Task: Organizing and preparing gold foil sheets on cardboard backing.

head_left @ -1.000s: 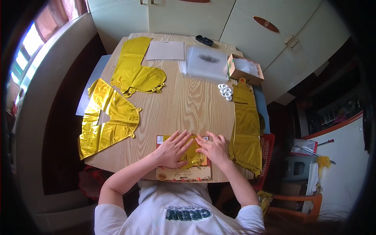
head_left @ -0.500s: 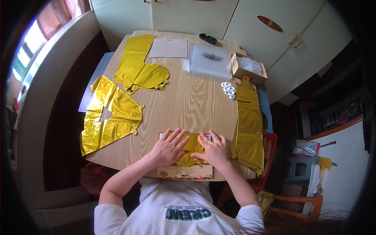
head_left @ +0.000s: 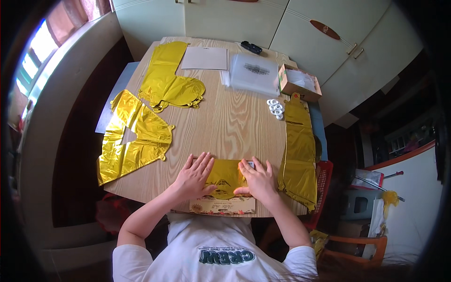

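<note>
A folded gold foil balloon (head_left: 226, 175) lies on a printed card (head_left: 223, 206) at the table's near edge. My left hand (head_left: 195, 177) rests flat on the balloon's left side, fingers stretched out. On its right side my right hand (head_left: 257, 178) presses down with the fingers spread and the thumb pointing inward. Both palms partly hide the balloon's edges and the card beneath. Nothing is gripped by either hand.
Gold foil balloons lie flat at the left (head_left: 134, 141), the far left (head_left: 171, 77) and along the right edge (head_left: 299, 150). Small white rolls (head_left: 276, 109), clear plastic bags (head_left: 254, 74), white cards (head_left: 205, 58), an open box (head_left: 299, 83) and a black object (head_left: 251, 47) sit farther back.
My left hand has slid left, uncovering more of the folded balloon. My right hand stays nearly in place. The view has shifted slightly.
</note>
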Available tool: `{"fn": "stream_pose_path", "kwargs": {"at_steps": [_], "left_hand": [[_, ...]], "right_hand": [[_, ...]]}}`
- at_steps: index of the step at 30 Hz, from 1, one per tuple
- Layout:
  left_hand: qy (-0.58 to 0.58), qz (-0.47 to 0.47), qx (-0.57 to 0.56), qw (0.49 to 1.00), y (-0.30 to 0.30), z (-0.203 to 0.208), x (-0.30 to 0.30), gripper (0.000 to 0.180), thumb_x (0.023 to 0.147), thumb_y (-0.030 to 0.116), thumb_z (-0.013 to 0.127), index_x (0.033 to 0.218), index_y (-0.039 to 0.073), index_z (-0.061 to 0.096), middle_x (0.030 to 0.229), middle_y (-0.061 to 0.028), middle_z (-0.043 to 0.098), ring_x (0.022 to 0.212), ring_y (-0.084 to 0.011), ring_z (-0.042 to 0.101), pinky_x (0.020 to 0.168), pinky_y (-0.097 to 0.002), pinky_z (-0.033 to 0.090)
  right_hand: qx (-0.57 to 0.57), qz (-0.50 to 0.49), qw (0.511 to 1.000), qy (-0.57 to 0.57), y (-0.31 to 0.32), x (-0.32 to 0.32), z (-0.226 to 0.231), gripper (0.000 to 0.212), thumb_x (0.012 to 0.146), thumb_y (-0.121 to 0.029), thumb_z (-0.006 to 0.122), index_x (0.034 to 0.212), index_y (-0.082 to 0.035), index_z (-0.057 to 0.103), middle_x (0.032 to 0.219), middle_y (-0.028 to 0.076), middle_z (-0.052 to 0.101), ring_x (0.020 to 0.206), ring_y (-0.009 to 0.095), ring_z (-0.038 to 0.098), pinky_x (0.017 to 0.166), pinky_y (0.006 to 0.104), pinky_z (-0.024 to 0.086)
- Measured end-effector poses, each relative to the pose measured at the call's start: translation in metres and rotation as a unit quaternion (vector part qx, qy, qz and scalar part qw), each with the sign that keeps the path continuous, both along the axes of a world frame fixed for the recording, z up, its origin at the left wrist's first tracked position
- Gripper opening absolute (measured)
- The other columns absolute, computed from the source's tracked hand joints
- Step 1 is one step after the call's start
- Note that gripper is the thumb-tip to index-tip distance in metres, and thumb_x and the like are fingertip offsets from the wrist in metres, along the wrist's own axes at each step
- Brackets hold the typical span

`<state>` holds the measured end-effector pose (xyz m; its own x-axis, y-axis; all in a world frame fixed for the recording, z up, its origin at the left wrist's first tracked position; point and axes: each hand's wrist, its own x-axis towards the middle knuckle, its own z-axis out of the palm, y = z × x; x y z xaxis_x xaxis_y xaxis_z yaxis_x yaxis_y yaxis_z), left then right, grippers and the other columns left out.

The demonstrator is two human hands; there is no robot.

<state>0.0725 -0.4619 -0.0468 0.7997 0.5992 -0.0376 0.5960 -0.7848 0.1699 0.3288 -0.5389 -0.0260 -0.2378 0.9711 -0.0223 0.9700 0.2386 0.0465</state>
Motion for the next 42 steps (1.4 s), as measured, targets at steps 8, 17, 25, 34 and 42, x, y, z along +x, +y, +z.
{"fn": "stream_pose_path", "kwargs": {"at_steps": [8,17,25,34,42], "left_hand": [[0.011,0.039,0.006,0.999,0.001,0.006,-0.020,0.093,0.092,0.065,0.040,0.149,-0.006,0.024,0.157,-0.0218,0.025,0.149,-0.0316,0.017,0.119,-0.0565,0.004],[-0.056,-0.103,0.020,0.993,0.023,0.013,0.040,0.072,0.097,0.052,0.041,0.151,0.006,0.031,0.157,-0.0110,0.031,0.148,-0.0258,0.022,0.120,-0.0510,0.012],[-0.066,-0.194,-0.002,0.979,0.027,-0.007,0.059,0.066,0.099,0.047,0.037,0.154,0.013,0.025,0.159,-0.0058,0.028,0.148,-0.0244,0.023,0.121,-0.0492,0.014],[-0.063,-0.202,0.018,0.977,0.027,-0.008,0.057,0.059,0.101,0.049,0.033,0.152,0.019,0.034,0.158,-0.0040,0.031,0.147,-0.0246,0.025,0.120,-0.0504,0.014],[-0.062,-0.217,0.009,0.974,0.030,-0.003,0.056,0.060,0.100,0.052,0.033,0.152,0.023,0.034,0.158,-0.0044,0.031,0.147,-0.0259,0.025,0.119,-0.0514,0.013]], "right_hand": [[0.020,0.011,1.000,0.012,0.000,0.002,-0.006,0.101,0.063,-0.079,0.060,0.138,-0.013,0.054,0.143,0.001,0.053,0.137,0.028,0.042,0.111,0.0600,0.027],[-0.010,-0.005,1.000,0.023,0.001,-0.001,-0.002,0.093,0.065,-0.072,0.068,0.136,-0.014,0.056,0.141,0.002,0.056,0.139,0.028,0.039,0.113,0.0591,0.025],[0.113,0.011,0.988,0.100,-0.021,-0.007,-0.010,0.077,0.070,-0.058,0.074,0.125,-0.005,0.063,0.135,0.009,0.058,0.132,0.029,0.046,0.110,0.0547,0.031],[0.165,0.153,0.959,0.175,-0.089,-0.065,-0.008,0.035,0.077,-0.031,0.075,0.106,-0.012,0.069,0.107,-0.001,0.065,0.101,0.014,0.059,0.090,0.0372,0.042],[0.214,0.185,0.944,0.172,-0.085,-0.069,-0.011,0.017,0.079,-0.026,0.072,0.089,-0.014,0.066,0.098,-0.003,0.064,0.094,0.012,0.059,0.085,0.0324,0.041]]}}
